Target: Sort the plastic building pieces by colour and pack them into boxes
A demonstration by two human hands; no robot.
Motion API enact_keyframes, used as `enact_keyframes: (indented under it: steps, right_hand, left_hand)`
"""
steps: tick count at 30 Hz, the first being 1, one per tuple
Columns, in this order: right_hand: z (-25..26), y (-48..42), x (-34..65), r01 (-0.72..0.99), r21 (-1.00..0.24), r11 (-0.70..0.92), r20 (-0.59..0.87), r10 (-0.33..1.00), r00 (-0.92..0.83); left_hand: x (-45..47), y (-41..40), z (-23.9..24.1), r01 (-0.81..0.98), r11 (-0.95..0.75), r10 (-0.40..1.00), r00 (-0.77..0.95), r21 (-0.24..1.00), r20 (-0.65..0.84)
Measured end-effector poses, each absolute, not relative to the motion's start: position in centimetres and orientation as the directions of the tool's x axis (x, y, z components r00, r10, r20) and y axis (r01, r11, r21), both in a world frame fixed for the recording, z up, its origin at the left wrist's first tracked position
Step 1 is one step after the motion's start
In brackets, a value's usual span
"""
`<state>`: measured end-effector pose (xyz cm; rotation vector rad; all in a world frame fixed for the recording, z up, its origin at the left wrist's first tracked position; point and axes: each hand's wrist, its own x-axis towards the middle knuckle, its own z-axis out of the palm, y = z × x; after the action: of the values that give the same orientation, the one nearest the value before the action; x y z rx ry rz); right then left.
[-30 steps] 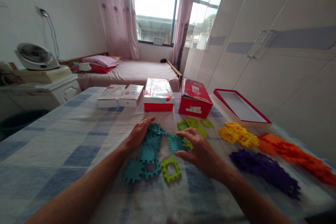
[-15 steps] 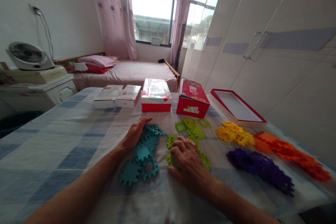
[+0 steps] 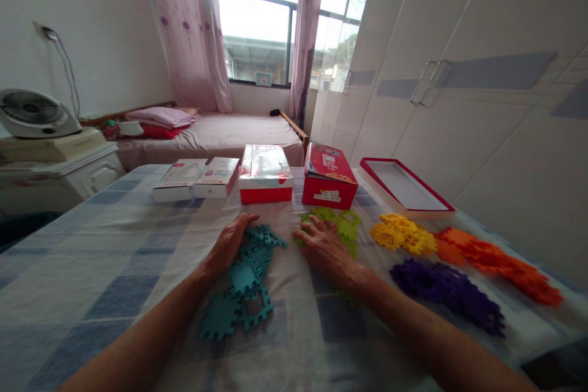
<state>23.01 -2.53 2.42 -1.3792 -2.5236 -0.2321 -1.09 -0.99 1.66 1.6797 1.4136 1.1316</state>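
My left hand (image 3: 231,244) rests on the tablecloth along the left side of the teal interlocking puzzle pieces (image 3: 245,275), its fingers stretched forward. Those teal pieces overlap in a loose column of notched squares and frames. Over the lime green puzzle pieces (image 3: 346,226) lies my right hand (image 3: 325,248), palm down with the fingers apart. It covers part of the green pile, and another bit of green shows beside my right wrist. Yellow pieces (image 3: 403,234), purple pieces (image 3: 448,294) and orange pieces (image 3: 498,260) lie in separate heaps on the right.
Along the table's far side stand two small white boxes (image 3: 215,177), a white and red box (image 3: 265,174), a red box (image 3: 329,176) and a shallow red-edged tray (image 3: 452,208). A checked cloth (image 3: 114,288) covers the table. Behind are a bed (image 3: 239,128) and wardrobe doors.
My right hand has moved away from me over the green pieces, and the nearer green ones have shifted toward the far pile. My left hand stays beside the teal pieces. The view has shifted slightly.
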Motion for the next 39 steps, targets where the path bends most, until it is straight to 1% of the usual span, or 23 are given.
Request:
enact_keyframes:
  steps: [2,5,6,10,11,12,14,16,18,21,23,25,27,29,31,34,37,39]
  right_hand:
    - [2.8,-2.6,24.3,0.885,0.006,0.465,0.302,0.843,-0.445]
    - [3.7,-5.1,26.9,0.913,-0.064,0.403,0.3,0.88,-0.368]
    - [4.1,-6.3,27.7,0.914,-0.097,0.395,0.271,0.894,-0.358]
    - [4.6,-10.6,29.7,0.915,-0.226,0.334,0.042,0.942,-0.333]
    - [4.5,-10.9,29.9,0.914,-0.249,0.32,0.01,0.945,-0.328]
    - [4.3,-10.8,30.0,0.914,-0.266,0.307,0.004,0.948,-0.318]
    - [4.0,-9.9,29.8,0.917,-0.282,0.281,0.035,0.959,-0.282]
    - [3.8,-8.6,29.5,0.929,-0.27,0.255,0.096,0.967,-0.237]
    - [3.7,-7.7,29.0,0.939,-0.229,0.257,0.163,0.961,-0.223]
    - [3.5,-7.8,28.6,0.948,-0.141,0.286,0.239,0.939,-0.248]
    - [3.4,-8.3,28.8,0.947,-0.117,0.299,0.254,0.931,-0.263]
    - [3.3,-8.4,29.4,0.947,-0.125,0.297,0.273,0.928,-0.255]
    - [3.4,-7.9,30.2,0.951,-0.136,0.279,0.307,0.924,-0.228]
    - [3.6,-6.5,30.9,0.96,-0.136,0.245,0.334,0.924,-0.188]
    - [3.8,-4.6,31.4,0.971,-0.132,0.2,0.326,0.934,-0.148]
    - [3.8,-1.5,31.4,0.986,-0.124,0.107,0.26,0.963,-0.072]
    - [3.4,0.1,30.8,0.993,-0.114,0.037,0.164,0.986,-0.018]
    - [3.2,0.1,30.4,0.994,-0.104,0.035,0.127,0.992,-0.021]
  left_hand:
    - [-1.2,-0.9,1.5,0.422,-0.2,0.979,0.053,0.884,0.196]
    - [-1.2,-0.8,1.3,0.448,-0.224,0.974,0.068,0.866,0.217]
    - [-1.2,-0.8,1.2,0.455,-0.24,0.97,0.076,0.857,0.231]
    - [-1.0,-0.6,0.8,0.478,-0.309,0.951,0.131,0.822,0.281]
    - [-1.0,-0.5,0.6,0.481,-0.321,0.947,0.141,0.816,0.29]
    - [-1.0,-0.5,0.5,0.483,-0.33,0.943,0.145,0.811,0.298]
    - [-0.9,-0.5,0.4,0.477,-0.341,0.939,0.147,0.81,0.31]
    - [-0.8,-0.5,0.4,0.469,-0.336,0.941,0.135,0.817,0.31]
    - [-0.5,-0.6,0.7,0.489,-0.328,0.943,0.127,0.808,0.306]
    - [-0.3,-1.2,2.0,0.609,-0.335,0.941,0.171,0.719,0.294]
    - [-0.5,-2.0,3.1,0.693,-0.371,0.928,0.255,0.619,0.271]
    - [-1.4,-3.3,4.2,0.732,-0.446,0.895,0.386,0.516,0.226]
    - [-2.6,-4.9,4.8,0.714,-0.56,0.819,0.553,0.42,0.151]
    - [-4.0,-6.5,4.9,0.661,-0.666,0.722,0.687,0.347,0.077]
    - [-4.9,-7.8,4.5,0.64,-0.708,0.677,0.736,0.297,0.029]
    - [-5.3,-8.6,3.3,0.681,-0.69,0.707,0.707,0.245,0.022]
    - [-4.6,-8.2,2.0,0.725,-0.654,0.752,0.654,0.215,0.08]
    - [-3.8,-7.7,1.4,0.731,-0.653,0.757,0.637,0.196,0.144]
